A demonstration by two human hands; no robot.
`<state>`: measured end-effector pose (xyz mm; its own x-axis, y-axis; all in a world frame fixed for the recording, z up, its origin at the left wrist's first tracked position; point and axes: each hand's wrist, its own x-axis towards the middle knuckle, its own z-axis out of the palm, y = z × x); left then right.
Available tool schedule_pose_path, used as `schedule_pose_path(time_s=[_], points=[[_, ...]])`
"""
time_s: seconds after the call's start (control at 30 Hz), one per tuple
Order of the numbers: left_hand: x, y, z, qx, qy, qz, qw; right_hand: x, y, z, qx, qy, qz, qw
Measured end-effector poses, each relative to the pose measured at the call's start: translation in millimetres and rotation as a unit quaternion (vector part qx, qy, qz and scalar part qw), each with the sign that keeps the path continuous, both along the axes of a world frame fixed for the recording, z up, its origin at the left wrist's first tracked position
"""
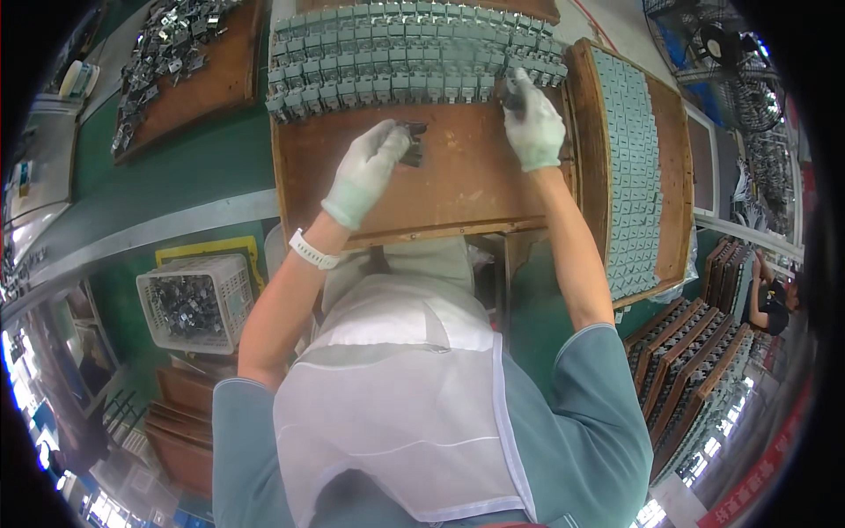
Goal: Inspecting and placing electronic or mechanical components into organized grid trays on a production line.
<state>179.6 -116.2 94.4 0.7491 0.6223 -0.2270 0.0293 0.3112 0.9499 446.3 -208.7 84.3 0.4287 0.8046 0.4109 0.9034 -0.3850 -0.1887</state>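
My left hand (359, 174), in a white glove, is closed with small dark metal brackets (414, 145) sticking out past its thumb and fingers. It is held over the bare near part of a brown wooden tray (458, 189). Several tight rows of grey metal parts (396, 60) fill the far part of that tray. My right hand (535, 132), gloved too, is at the right end of the nearest row. Its fingers are bent together around something dark and small that I cannot make out, close against the parts there.
Against the tray's right side is another wooden tray (673, 194) of flat grey pieces (629, 167). Loose metal parts (167, 53) lie heaped on a board at the far left. A white basket (236, 295) of parts stands lower left. Stacked filled trays (682, 361) and a fan (717, 44) are at the right.
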Motion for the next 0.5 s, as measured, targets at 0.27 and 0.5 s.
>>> schedule_pose_path(time_s=[0.27,0.5], points=[[-76.9,73.9,30.9,0.188,0.023,0.087,0.978,2.0,5.6,-2.0,-0.029,0.055,0.099,0.993],[-173.6,326.8,-27.3,0.497,0.494,0.282,0.655,25.6,-33.4,49.9,-0.023,0.199,0.056,0.978]])
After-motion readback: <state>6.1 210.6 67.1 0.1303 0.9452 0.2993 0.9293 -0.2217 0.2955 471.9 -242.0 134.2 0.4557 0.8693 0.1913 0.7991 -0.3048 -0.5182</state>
